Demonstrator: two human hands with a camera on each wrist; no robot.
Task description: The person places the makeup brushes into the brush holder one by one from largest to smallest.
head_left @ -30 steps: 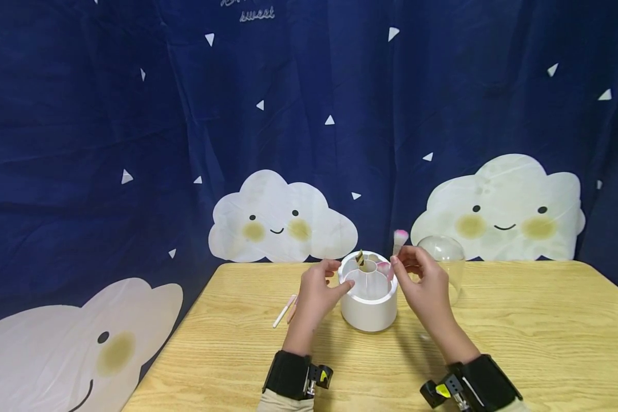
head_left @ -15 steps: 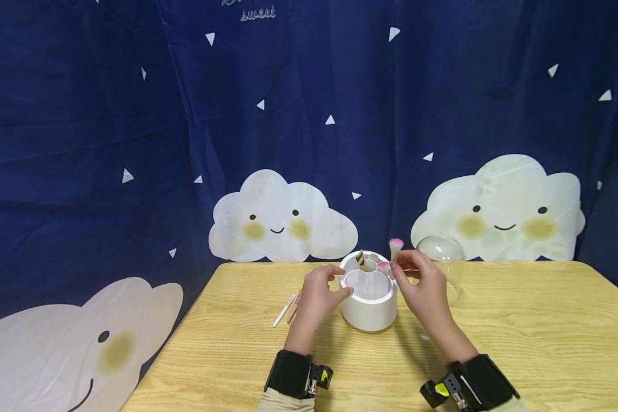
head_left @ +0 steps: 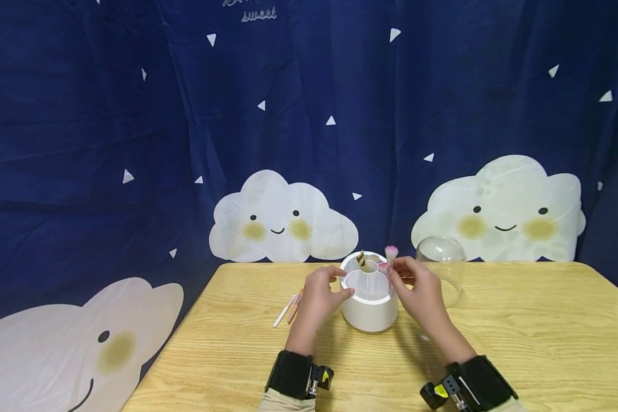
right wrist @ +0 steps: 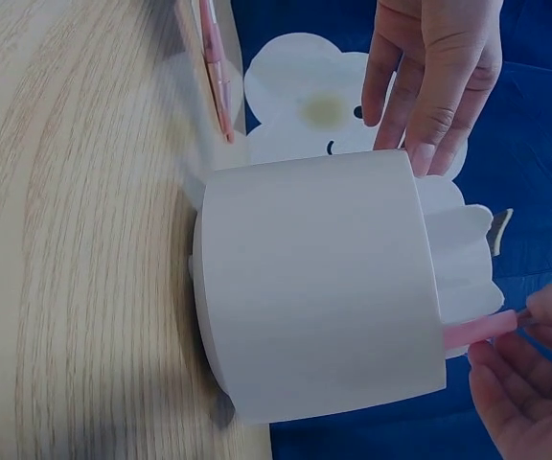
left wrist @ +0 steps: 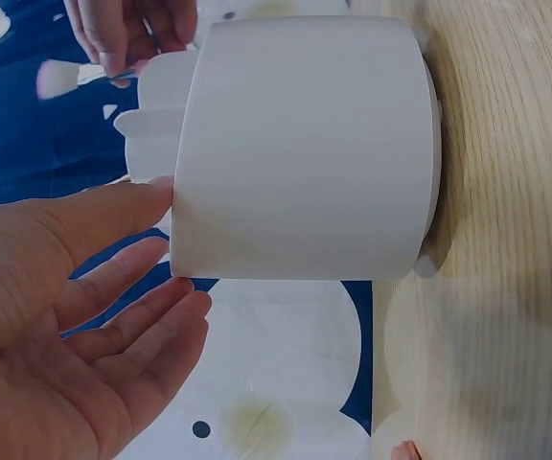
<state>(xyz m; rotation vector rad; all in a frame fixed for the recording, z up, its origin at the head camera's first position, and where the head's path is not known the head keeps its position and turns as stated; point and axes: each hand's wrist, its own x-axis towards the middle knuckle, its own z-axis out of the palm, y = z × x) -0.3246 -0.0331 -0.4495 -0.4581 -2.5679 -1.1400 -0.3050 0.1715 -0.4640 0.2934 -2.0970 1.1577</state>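
A white round divided holder [head_left: 369, 316] stands on the table between both hands. My right hand [head_left: 421, 290] pinches a makeup brush [head_left: 391, 252] with pink-and-white bristles, upright over the holder's right side. In the right wrist view the brush's pink handle [right wrist: 482, 330] reaches down inside the rim; its lower end is hidden. My left hand [head_left: 320, 296] rests its thumb and fingertips on the rim at the left, fingers fairly straight. Another pink tip [head_left: 383, 266] shows in a right compartment. A black-and-gold striped piece [head_left: 361, 259] sticks up near the middle.
A clear dome cover [head_left: 441, 257] stands behind the right hand. Left of the holder lie a white slim stick [head_left: 284, 311] and a pinkish stick [head_left: 294, 309], partly behind the left wrist. A dark blue curtain [head_left: 309, 143] hangs behind the wooden table [head_left: 226, 355].
The right hand has moved slightly left with the brush, which has sunk lower into the holder. The left hand has shifted very little and stays at the rim.
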